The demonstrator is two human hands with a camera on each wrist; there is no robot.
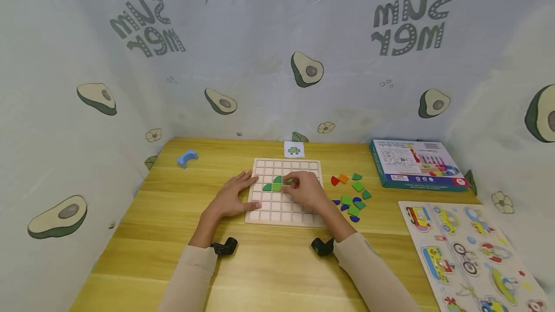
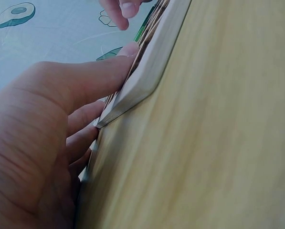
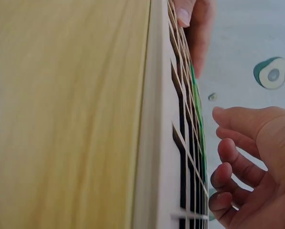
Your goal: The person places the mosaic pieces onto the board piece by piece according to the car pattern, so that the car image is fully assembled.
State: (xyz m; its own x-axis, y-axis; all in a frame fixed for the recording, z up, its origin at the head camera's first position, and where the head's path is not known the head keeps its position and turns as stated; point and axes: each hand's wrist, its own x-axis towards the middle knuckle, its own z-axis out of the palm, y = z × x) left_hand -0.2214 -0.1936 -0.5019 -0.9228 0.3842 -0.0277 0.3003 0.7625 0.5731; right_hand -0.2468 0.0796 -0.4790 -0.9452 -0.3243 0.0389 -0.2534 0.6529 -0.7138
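A pale wooden grid board (image 1: 270, 213) lies on the table with several green pieces (image 1: 276, 187) in its cells, some square and some with a curved side. My left hand (image 1: 230, 199) rests at the board's left edge, thumb on the near corner area and fingers spread along the side. Over the board's middle is my right hand (image 1: 307, 191), thumb and index finger close to the green pieces. In the right wrist view the right hand's fingers (image 3: 228, 171) are loosely bent above the board, and no piece shows between them.
Loose red, orange, green and blue pieces (image 1: 345, 200) lie right of the board. A small pattern card (image 1: 294, 149) is behind it. A blue arch block (image 1: 187, 158) sits far left. A boxed toy (image 1: 418, 165) and a picture puzzle board (image 1: 468, 254) occupy the right side.
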